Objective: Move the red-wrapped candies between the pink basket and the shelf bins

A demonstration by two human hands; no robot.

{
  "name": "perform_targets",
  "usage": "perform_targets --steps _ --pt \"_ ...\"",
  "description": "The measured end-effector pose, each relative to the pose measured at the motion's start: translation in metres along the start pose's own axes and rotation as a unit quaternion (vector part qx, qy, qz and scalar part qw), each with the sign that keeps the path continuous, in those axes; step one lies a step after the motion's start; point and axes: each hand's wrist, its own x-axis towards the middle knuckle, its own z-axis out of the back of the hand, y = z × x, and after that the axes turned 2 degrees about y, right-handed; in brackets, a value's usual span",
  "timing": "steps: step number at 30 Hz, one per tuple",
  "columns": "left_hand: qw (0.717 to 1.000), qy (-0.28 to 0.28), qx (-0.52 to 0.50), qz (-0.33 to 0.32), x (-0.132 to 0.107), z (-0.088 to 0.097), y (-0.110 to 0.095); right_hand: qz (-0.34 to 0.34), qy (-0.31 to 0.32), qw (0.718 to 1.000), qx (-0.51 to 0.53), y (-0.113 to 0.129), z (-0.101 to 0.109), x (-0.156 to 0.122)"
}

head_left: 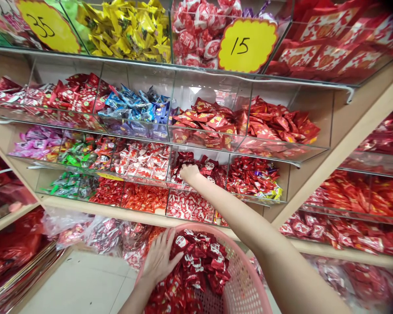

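Right hand (189,173) curled into dark red foil-wrapped sweets (196,168) in a clear acrylic shelf bin (205,192), grip unclear | left hand (160,257) open, fingers spread, resting on red-and-white wrapped sweets (196,261) inside a pink plastic mesh basket (245,279)

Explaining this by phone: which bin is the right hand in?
On the wooden shelving of clear bins, go to the second row from the bottom. The bin of dark red sweets holds the right hand, between white-and-red packets and brighter red ones.
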Motion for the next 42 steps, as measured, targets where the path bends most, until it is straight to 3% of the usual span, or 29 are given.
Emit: perform_targets --steps 5,14,22,24,30,32,42 --pt "1.000 0.010 0.000 0.006 0.000 0.001 0.000 -0.006 0.008 1.000 0.007 0.001 0.002 0.007" --pt "1.000 -0.002 0.002 0.000 0.001 0.001 0.000 0.004 0.000 1.000 0.019 -0.007 -0.001 -0.005" --pt "1.000 -0.006 0.003 -0.003 0.000 0.001 0.000 -0.012 0.095 0.995 0.033 -0.002 0.011 0.005" --pt "1.000 -0.007 0.003 -0.003 0.000 0.001 0.001 0.004 0.080 0.996 0.045 -0.003 0.013 0.003" --pt "1.000 0.003 0.002 0.002 0.000 0.003 0.000 0.085 -0.072 0.993 0.036 -0.002 0.001 -0.004" --pt "1.000 0.003 0.002 0.002 0.000 0.003 0.000 0.101 -0.090 0.989 0.051 -0.005 -0.003 -0.002" --pt "1.000 0.004 0.001 0.003 0.001 0.001 0.000 -0.089 -0.004 0.977 0.194 -0.016 0.009 0.005"
